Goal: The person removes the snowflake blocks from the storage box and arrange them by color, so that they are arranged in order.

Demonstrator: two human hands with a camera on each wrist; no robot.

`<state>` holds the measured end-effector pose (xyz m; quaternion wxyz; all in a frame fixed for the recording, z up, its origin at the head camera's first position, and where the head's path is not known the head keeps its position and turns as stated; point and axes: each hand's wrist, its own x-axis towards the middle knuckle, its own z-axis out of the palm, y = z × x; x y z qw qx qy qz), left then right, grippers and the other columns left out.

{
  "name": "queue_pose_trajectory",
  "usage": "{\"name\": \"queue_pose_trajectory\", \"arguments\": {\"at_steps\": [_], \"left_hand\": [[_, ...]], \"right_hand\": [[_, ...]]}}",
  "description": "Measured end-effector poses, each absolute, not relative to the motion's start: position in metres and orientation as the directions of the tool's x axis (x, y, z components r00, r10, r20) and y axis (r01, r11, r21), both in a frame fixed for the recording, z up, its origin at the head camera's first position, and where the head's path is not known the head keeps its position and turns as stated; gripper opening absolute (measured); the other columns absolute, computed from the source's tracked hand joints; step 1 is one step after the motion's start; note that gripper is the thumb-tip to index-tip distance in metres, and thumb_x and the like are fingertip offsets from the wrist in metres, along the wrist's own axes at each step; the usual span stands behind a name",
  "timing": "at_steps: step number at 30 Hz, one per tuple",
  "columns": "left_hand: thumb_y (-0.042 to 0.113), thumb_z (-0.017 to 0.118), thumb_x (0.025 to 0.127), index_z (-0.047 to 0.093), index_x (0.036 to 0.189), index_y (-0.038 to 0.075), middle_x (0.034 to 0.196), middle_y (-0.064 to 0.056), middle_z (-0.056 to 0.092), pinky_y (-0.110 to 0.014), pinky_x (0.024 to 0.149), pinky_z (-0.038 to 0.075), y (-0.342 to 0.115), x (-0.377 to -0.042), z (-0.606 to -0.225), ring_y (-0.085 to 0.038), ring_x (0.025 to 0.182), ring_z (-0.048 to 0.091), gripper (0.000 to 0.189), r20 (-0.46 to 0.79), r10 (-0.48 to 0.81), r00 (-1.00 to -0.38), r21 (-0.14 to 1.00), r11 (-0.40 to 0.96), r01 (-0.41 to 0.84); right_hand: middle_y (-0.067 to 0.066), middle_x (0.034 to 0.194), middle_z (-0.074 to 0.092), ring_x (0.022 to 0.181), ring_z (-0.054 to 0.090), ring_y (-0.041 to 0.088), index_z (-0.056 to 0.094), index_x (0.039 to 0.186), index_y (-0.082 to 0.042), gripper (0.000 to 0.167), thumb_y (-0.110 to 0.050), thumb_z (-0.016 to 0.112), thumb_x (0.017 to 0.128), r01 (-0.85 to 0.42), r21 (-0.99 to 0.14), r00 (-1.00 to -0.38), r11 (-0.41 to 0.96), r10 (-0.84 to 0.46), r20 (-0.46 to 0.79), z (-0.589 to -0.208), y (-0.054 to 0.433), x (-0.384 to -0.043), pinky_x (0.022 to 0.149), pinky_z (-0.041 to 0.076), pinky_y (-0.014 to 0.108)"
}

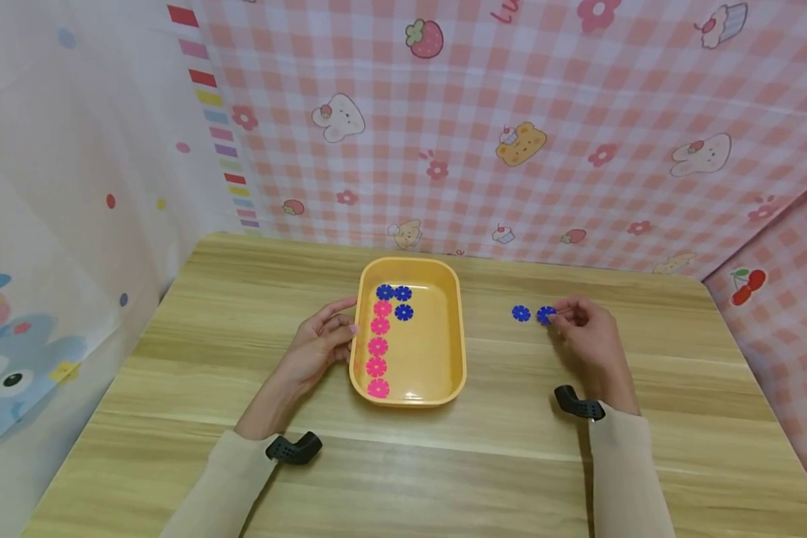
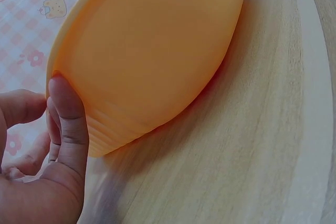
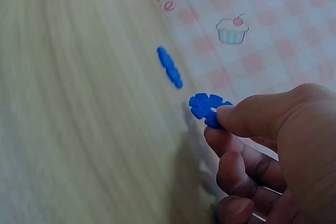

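Note:
In the head view my left hand (image 1: 316, 344) holds the left side of a yellow plastic tray (image 1: 452, 336), thumb at the rim. The tray's outer wall (image 2: 152, 45) fills much of the left wrist view. Inside the tray, several pink snowflake discs (image 1: 377, 347) run down the left side, with 3 blue snowflake discs (image 1: 403, 312) at the top left. Right of the tray, my right hand (image 1: 592, 332) pinches a blue snowflake disc (image 3: 206, 107) between thumb and finger. Another blue snowflake disc (image 1: 521, 314) lies on the table just left of that hand.
The wooden table (image 1: 511, 463) runs back to a pink checked cloth (image 1: 471, 97) with cartoon prints. A pale patterned cloth (image 1: 74, 187) hangs on the left. Each wrist bears a black camera mount (image 1: 294, 448).

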<state>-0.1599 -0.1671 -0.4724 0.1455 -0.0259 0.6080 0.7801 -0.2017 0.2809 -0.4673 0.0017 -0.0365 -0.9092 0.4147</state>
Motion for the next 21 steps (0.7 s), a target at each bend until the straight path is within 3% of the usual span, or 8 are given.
{"name": "queue_pose_trajectory", "arguments": {"at_steps": [7,12,21], "left_hand": [[0.003,0.059,0.100,0.041,0.155,0.008,0.103,-0.001,0.061,-0.023,0.063,0.057,-0.167,-0.160,-0.472,-0.011,0.074,0.063,0.057,-0.214,0.196,-0.957,0.942,-0.216,-0.255],[0.003,0.059,0.101,0.041,0.155,0.008,0.103,0.000,0.061,-0.022,0.064,0.057,-0.167,-0.160,-0.472,-0.010,0.075,0.063,0.057,-0.213,0.196,-0.957,0.942,-0.217,-0.255],[0.003,0.059,0.101,0.041,0.155,0.009,0.104,-0.001,0.060,-0.022,0.064,0.057,-0.168,-0.160,-0.473,-0.010,0.076,0.064,0.057,-0.211,0.200,-0.957,0.943,-0.214,-0.253]], "right_hand": [[0.014,0.097,0.069,0.079,0.057,0.009,0.068,0.112,-0.003,0.022,-0.020,0.068,0.099,0.032,-0.699,-0.994,0.714,0.098,0.055,-0.478,0.281,-0.204,0.066,0.045,0.014],[0.012,0.094,0.066,0.081,0.055,0.019,0.067,0.109,-0.003,0.020,-0.020,0.066,0.098,0.055,-0.656,-0.991,0.753,0.123,0.059,-0.480,0.277,-0.206,0.066,0.043,0.020],[0.012,0.098,0.068,0.085,0.057,0.023,0.068,0.109,-0.008,0.021,-0.026,0.064,0.099,0.149,-0.613,-0.978,0.776,0.208,0.026,-0.478,0.270,-0.209,0.073,0.039,0.030]]}}
